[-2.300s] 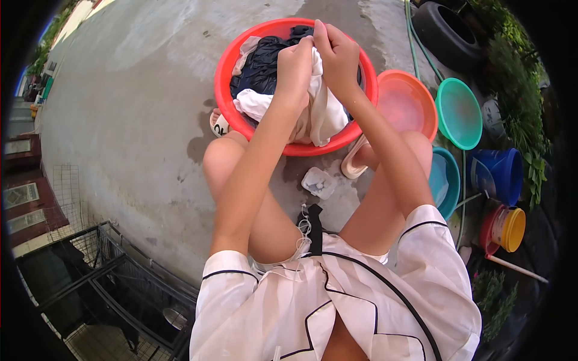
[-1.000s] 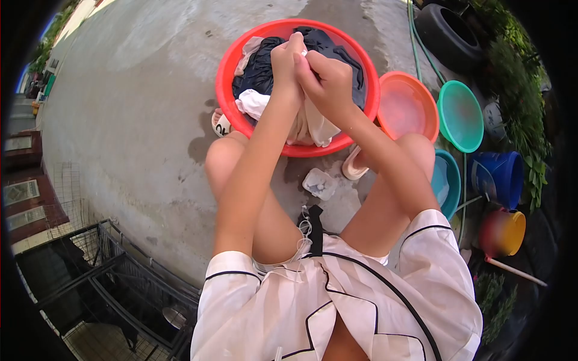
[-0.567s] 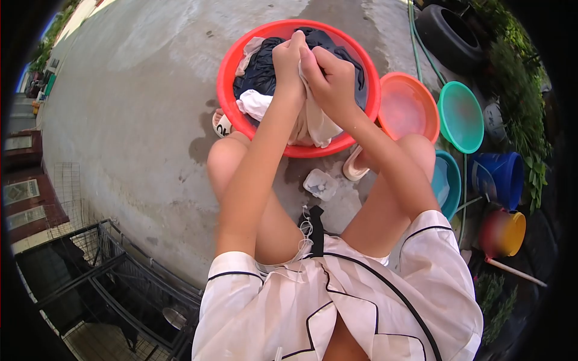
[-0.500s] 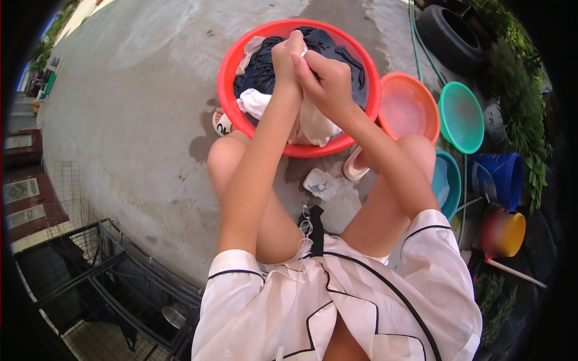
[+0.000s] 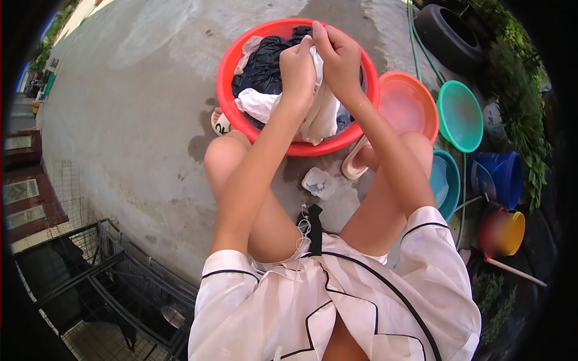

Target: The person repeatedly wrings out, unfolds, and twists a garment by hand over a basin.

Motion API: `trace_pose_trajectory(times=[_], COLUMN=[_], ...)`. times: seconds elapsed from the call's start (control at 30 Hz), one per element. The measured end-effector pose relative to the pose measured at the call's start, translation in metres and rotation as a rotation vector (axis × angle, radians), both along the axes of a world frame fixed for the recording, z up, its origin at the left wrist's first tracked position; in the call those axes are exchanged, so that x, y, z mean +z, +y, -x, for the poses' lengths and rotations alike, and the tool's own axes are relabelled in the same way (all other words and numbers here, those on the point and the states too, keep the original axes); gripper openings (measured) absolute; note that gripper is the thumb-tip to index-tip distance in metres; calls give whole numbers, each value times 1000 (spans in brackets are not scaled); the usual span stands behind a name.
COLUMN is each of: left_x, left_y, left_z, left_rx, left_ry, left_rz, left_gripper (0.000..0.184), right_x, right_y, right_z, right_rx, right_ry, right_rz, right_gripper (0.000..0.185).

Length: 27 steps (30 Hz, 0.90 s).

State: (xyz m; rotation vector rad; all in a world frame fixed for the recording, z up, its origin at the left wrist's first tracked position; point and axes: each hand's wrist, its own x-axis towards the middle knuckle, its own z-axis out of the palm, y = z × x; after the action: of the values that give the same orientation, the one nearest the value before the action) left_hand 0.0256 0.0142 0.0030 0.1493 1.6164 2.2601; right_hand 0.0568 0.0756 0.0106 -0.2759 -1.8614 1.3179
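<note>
Hands (image 5: 320, 69) gripping pale cloth (image 5: 324, 111) over red tub (image 5: 227, 99), dark clothes (image 5: 265, 65) inside.

Daylight shines on the hard gray ground (image 5: 138, 120), which has dark wet spots. On the left are a dark red wall (image 5: 43, 201) with windows (image 5: 21, 191) and a black metal frame (image 5: 99, 271). Green plants (image 5: 512, 90) grow along the right side.

white cloth (image 5: 326, 114) partly behind left hand (image 5: 297, 72), yellow bucket (image 5: 513, 233) blurred, contents of small tub (image 5: 329, 183) possibly bluish, unclear
</note>
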Motion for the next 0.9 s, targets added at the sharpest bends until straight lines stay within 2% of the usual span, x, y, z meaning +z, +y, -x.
trace_pose_trajectory(times=[0.03, 0.1, 0.17, 0.2, 0.23, 0.3, 0.37, 0.4, 0.5, 0.53, 0.57, 0.63, 0.67, 0.77, 0.8, 0.83, 0.9], left_x=[5, 9, 7, -8, -9, -12, -3, 3, 5, 7, 9, -13, -21, 14, 10, 8, 4], left_y=[-7, -6, 2, -6, -11, -8, 1, -3, -8, -3, -3, -19, -21, -4, -8, -10, -7], left_z=[-6, -7, 0, 19, 22, 18, -2, -6, -7, -1, 5, 39, 51, -1, -2, -9, -8], left_rx=[-128, -146, 1, -89, -77, -101, -44, -111, -166, -84, 14, -63, -122, 93, -15, -79, -87], left_ry=[37, 16, -223, -125, 148, -112, -189, -95, 95, -65, -102, -172, -149, -135, -57, -6, 6], left_rz=[129, 90, -274, -162, 88, -2, -184, 69, 108, 1, -214, -143, -82, -194, 21, 82, 22], left_gripper=[36, 35, 34, 32, 29, 29, 30, 31, 32, 33, 34, 21, 22, 36, 37, 35, 32], right_x=[-3, -9, -10, -5, -11, -13, -8, -9, -13, -13, -13, -16, -14, -10, -7, -11, -14], right_y=[13, 13, -7, -21, -26, -22, -2, 8, 13, 4, -8, -28, -32, -11, -2, 3, 7], right_z=[6, 4, -5, -13, -19, -16, -6, 0, 4, 2, -3, -11, -14, 0, 5, 9, 11], right_rx=[-36, -88, -62, -36, -20, 10, -13, -22, -118, -161, -102, -1, 1, -31, -85, -107, -150], right_ry=[-24, -37, -25, 22, -23, 21, -73, -24, -53, -42, -6, 143, 168, 3, -18, -21, -30], right_rz=[62, 93, -110, -301, -534, -362, -128, 42, 97, -35, -133, -506, -625, -197, -62, -29, 35], right_gripper=[38, 37, 34, 30, 27, 29, 33, 37, 37, 36, 34, 32, 32, 35, 37, 37, 38])
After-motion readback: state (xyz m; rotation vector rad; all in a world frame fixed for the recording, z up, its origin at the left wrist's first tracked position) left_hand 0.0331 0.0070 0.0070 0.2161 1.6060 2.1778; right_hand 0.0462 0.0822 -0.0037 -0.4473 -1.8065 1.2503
